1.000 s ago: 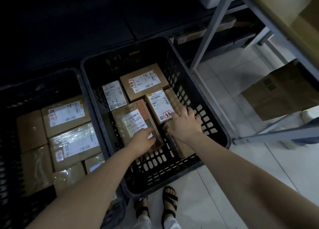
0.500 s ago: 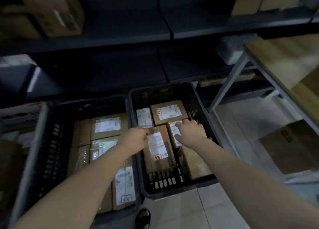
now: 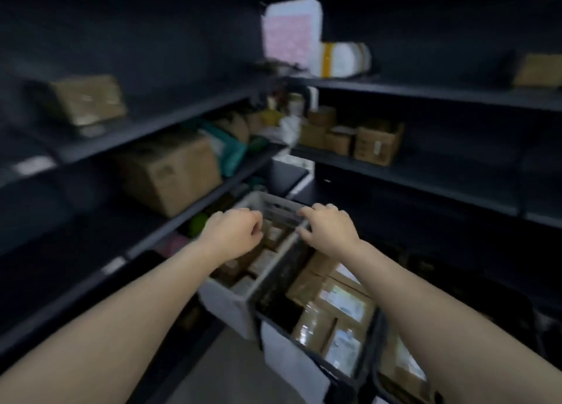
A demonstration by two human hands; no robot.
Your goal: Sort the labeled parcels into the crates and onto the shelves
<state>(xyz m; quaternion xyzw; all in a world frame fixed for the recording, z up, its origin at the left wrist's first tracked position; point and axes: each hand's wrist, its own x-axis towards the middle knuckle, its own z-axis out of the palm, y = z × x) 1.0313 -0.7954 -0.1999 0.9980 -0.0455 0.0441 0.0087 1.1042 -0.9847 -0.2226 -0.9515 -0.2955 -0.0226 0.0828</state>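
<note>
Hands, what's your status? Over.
Left grip curled above grey crate, hold unclear. Right grip clutches its rim. Parcels fill black crate beside it.

Blurred view. At centre frame, the right hand (image 3: 330, 225) curls its fingers (image 3: 316, 209) over the far rim of a grey crate (image 3: 229, 306). The left hand (image 3: 234, 233) hovers fisted above it, its grasp hidden. A black crate (image 3: 273, 294) of labelled parcels (image 3: 343, 304) sits lower right. Dark shelves (image 3: 425, 95) hold cardboard boxes (image 3: 170, 172).
</note>
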